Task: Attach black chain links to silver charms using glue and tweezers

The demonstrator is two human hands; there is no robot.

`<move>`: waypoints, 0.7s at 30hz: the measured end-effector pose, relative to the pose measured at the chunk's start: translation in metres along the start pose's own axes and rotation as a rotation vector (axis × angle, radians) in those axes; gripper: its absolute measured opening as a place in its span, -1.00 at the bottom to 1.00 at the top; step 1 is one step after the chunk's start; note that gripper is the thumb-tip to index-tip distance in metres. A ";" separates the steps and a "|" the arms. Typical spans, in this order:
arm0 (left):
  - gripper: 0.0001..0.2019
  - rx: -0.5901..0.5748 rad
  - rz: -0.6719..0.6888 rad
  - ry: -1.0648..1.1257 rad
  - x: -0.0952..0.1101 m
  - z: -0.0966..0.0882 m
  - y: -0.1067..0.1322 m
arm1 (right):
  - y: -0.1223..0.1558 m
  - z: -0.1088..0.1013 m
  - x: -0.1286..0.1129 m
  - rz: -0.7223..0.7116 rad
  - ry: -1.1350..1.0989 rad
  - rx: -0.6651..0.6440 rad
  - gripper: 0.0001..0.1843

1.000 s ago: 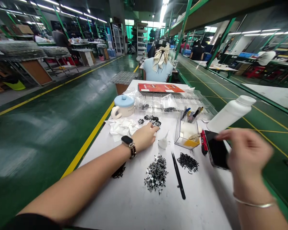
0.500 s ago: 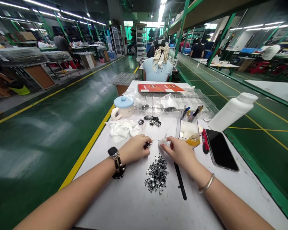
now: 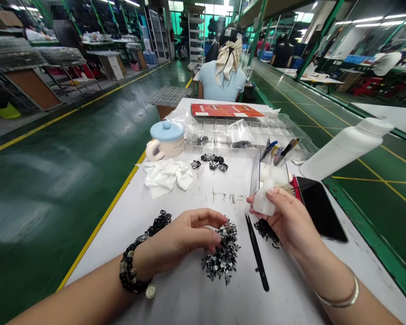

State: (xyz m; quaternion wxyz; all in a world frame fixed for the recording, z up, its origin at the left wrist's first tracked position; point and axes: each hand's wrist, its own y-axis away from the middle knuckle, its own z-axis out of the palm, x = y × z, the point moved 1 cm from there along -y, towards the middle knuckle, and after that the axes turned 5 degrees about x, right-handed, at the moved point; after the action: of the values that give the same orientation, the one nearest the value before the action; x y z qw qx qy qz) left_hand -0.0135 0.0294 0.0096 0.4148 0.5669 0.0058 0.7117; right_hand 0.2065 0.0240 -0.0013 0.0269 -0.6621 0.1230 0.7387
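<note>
My left hand (image 3: 189, 234) is at the heap of small shiny metal pieces (image 3: 221, 262). Its thumb and fingers are apart and curved over the top of the heap, and no held thing shows between them. Pinched in my right hand (image 3: 287, 216) is a thin, whitish translucent piece (image 3: 264, 201), whose exact kind I cannot make out. Black tweezers (image 3: 257, 253) lie between the heap and my right hand. Small black curved parts (image 3: 267, 231) lie beside that hand, and another pile of black parts (image 3: 159, 222) sits behind my left wrist.
A lidded mug (image 3: 167, 140), a crumpled white cloth (image 3: 167, 176) and clustered parts (image 3: 213, 161) stand farther back. Clear compartment trays (image 3: 219, 135) lie behind them. At right are a tool box (image 3: 255, 174), a phone (image 3: 321, 207) and a white bottle (image 3: 345, 149). A person (image 3: 221, 81) sits ahead.
My left hand has come back toward me to the metal heap, and the dark piece it held no longer shows. My right hand has moved right with the whitish piece. The view has shifted.
</note>
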 end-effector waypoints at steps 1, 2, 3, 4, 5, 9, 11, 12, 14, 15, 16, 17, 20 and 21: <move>-0.72 -0.008 -0.015 -0.007 0.000 -0.001 0.000 | 0.001 0.000 -0.001 0.040 -0.103 0.022 -0.70; -0.72 -0.008 -0.013 -0.019 -0.001 -0.001 0.000 | 0.001 0.000 -0.002 0.071 -0.204 0.045 -0.72; -0.73 -0.004 -0.003 -0.032 -0.003 -0.001 -0.001 | 0.002 0.001 -0.002 0.090 -0.289 0.070 -0.74; -0.73 0.014 0.020 -0.058 -0.006 0.000 -0.002 | 0.002 0.001 -0.003 0.096 -0.343 0.092 -0.75; -0.73 0.043 0.063 -0.116 -0.009 0.001 -0.002 | 0.003 0.001 -0.003 0.102 -0.378 0.114 -0.76; -0.72 0.158 0.487 -0.673 -0.017 0.008 0.001 | 0.003 0.003 -0.003 0.105 -0.411 0.154 -0.77; -0.76 0.079 0.654 -0.925 -0.013 0.011 0.007 | 0.002 0.003 -0.004 0.091 -0.421 0.147 -0.80; -0.79 0.026 0.670 -1.015 -0.008 0.011 0.011 | 0.002 0.003 -0.004 0.084 -0.425 0.145 -0.81; -0.82 -0.039 0.614 -1.174 0.005 0.008 0.021 | 0.001 0.003 -0.005 0.074 -0.428 0.153 -0.82; -0.80 -0.044 0.583 -1.241 0.012 0.004 0.027 | 0.001 0.002 -0.005 0.074 -0.425 0.161 -0.83; -0.79 -0.044 0.569 -1.302 0.017 0.001 0.034 | 0.001 0.001 -0.005 0.078 -0.422 0.169 -0.83; -0.76 -0.033 0.551 -1.359 0.021 -0.002 0.043 | 0.001 0.001 -0.005 0.082 -0.418 0.178 -0.84; -0.75 0.121 0.579 -1.451 0.011 -0.005 0.077 | 0.000 -0.001 -0.006 0.099 -0.416 0.211 -0.84; -0.75 0.192 0.618 -1.433 0.000 -0.004 0.090 | 0.000 -0.002 -0.006 0.103 -0.418 0.225 -0.84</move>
State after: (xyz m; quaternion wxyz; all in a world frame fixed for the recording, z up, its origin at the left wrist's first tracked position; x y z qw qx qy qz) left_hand -0.0692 -0.0271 0.0513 0.0497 0.8970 -0.3598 0.2520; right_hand 0.2088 0.0244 0.0045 0.0874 -0.4807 0.2299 0.8417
